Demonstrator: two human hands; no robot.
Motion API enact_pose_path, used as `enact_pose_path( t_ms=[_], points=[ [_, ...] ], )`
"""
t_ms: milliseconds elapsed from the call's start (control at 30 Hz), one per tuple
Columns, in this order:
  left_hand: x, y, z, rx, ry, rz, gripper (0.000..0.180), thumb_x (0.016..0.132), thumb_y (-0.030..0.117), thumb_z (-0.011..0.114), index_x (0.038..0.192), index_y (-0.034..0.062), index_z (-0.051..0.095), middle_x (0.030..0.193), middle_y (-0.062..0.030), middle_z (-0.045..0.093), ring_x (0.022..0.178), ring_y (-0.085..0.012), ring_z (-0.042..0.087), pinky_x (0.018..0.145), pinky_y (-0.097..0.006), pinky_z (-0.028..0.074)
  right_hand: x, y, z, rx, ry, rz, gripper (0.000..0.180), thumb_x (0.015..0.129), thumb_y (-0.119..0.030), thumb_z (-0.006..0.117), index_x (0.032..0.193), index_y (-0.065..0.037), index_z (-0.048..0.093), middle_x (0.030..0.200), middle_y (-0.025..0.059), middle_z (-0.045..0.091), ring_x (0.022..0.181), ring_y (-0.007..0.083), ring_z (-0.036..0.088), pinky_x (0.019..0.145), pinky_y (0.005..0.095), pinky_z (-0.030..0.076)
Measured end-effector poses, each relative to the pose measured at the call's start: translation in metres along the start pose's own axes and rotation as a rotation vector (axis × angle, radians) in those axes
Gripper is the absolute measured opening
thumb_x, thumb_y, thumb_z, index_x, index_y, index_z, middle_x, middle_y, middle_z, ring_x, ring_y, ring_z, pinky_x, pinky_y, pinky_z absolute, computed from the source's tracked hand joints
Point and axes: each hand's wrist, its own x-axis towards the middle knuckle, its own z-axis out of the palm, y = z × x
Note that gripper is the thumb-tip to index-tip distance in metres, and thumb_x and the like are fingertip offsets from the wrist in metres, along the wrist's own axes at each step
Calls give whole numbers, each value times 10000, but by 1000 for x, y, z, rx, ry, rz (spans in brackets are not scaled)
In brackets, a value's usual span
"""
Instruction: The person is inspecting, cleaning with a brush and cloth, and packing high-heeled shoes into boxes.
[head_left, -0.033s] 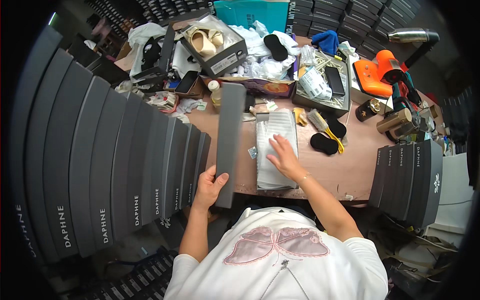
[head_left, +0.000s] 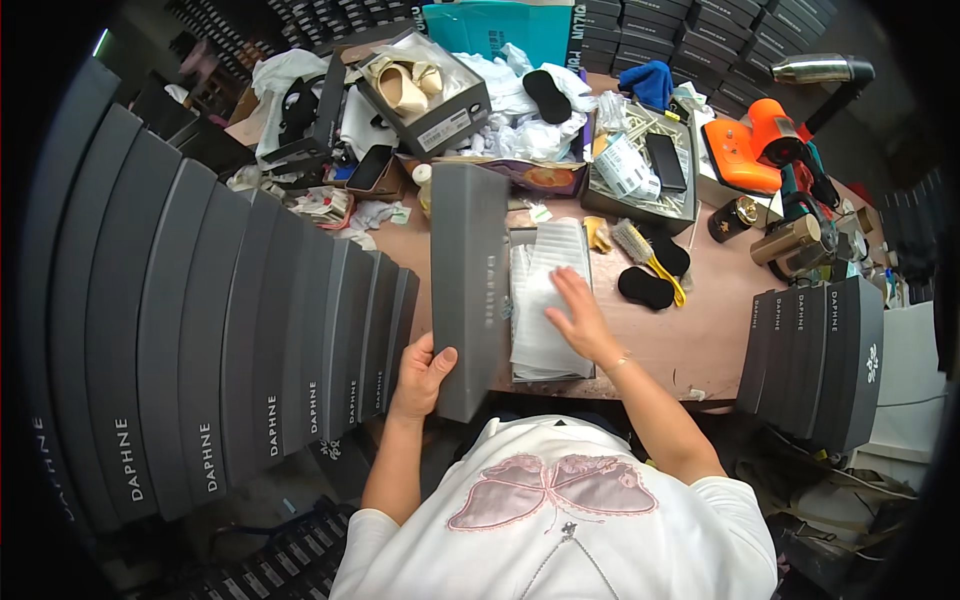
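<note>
In my left hand (head_left: 424,376) is a dark grey shoebox lid (head_left: 468,230), gripped near its near end. The lid stands on edge, tilted, and partly covers the left side of an open shoebox (head_left: 592,368) on the table. White foam wrapping sheets (head_left: 548,300) lie over the inside of that box, so its contents are hidden. My right hand (head_left: 584,322) is over the right part of the sheets with its fingers stretched out, holding nothing. Whether its fingertips press on the sheets, I cannot tell.
Tall shoebox stacks (head_left: 230,320) rise at left, a shorter stack (head_left: 820,350) at right. On the table (head_left: 660,350) lie a yellow-handled brush (head_left: 648,260) and black pads (head_left: 646,288). Behind are a box with beige shoes (head_left: 404,90), an orange device (head_left: 742,155) and a dark jar (head_left: 733,220).
The lid has turned in my left hand, so more of its broad face shows and it covers more of the box's left side. My right hand has shifted slightly right.
</note>
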Motion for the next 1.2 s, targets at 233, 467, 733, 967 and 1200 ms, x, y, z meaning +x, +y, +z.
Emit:
enact_pose_path(
  t_ms=[233, 467, 733, 967, 1200],
  points=[
    [56, -120, 46, 533, -111, -120, 446, 922, 372, 598, 1145, -14, 590, 1126, -128, 616, 1062, -217, 589, 915, -315, 452, -40, 20, -61, 928, 238, 688, 666, 940, -361, 580, 1431, -13, 296, 1330, 129, 497, 1199, 198, 476, 1047, 327, 353],
    [63, -131, 22, 586, 99, -76, 507, 918, 414, 580, 1145, -39, 586, 1206, -227, 553, 1144, -334, 527, 971, -380, 407, -24, 51, -8, 812, 277, 773, 540, 917, -409, 599, 1187, 58, 564, 1078, 144, 644, 968, 198, 605, 858, 321, 475],
    [87, -152, 21, 752, 150, 100, 410, 941, 354, 557, 1069, -32, 610, 1111, -193, 601, 1025, -298, 579, 884, -367, 462, -37, 68, -5, 872, 416, 793, 486, 919, -440, 590, 1082, 17, 619, 966, 72, 656, 865, 123, 607, 760, 274, 497],
    [95, -159, 15, 1001, 53, 29, 615, 819, 301, 701, 1309, 12, 467, 1225, -206, 544, 1106, -296, 541, 897, -376, 459, -106, 74, -57, 1507, 506, 737, 487, 920, -441, 579, 1165, -21, 579, 1029, 68, 652, 900, 159, 645, 783, 299, 546],
    [93, -156, 52, 726, -181, -96, 323, 834, 188, 691, 1108, 33, 618, 639, -92, 570, 591, -164, 563, 547, -309, 449, -169, 75, -84, 1711, 630, 611, 553, 944, -511, 469, 1223, -40, 551, 1096, 116, 651, 970, 240, 664, 807, 359, 576]
  ],
)
